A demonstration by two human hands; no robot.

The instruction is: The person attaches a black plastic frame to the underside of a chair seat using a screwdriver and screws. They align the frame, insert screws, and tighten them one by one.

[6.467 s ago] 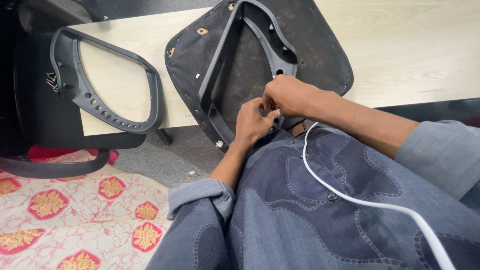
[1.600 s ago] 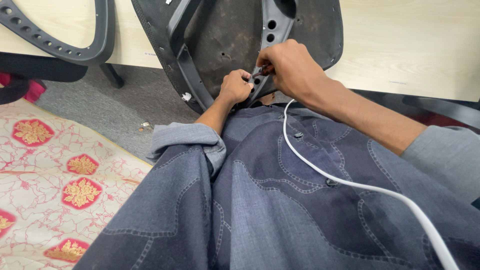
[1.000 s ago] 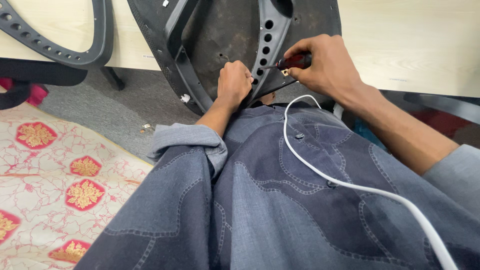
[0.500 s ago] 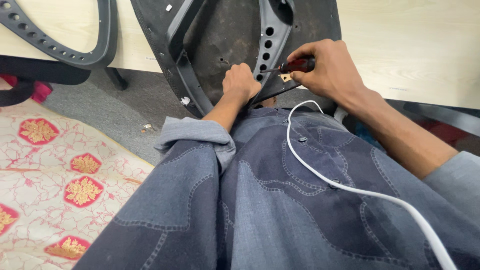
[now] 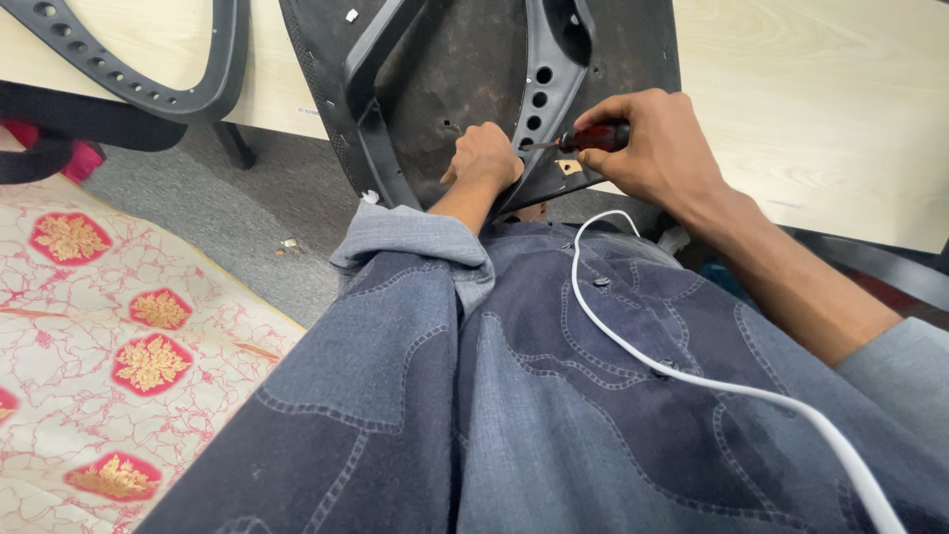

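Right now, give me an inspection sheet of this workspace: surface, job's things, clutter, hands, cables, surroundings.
Surface: pale wooden board behind the work; grey floor beneath.
Job's things: black chair seat pan, underside toward the camera, leaning at the person's lap; red-handled screwdriver, tip at the seat's perforated black bracket.
Clutter: small bits of debris on the floor.
Hands: right hand grips the screwdriver; left hand presses on the seat pan beside the bracket.
Cables: white cable loops across the lap.
Surroundings: second black frame at upper left; red and gold patterned mat at left.
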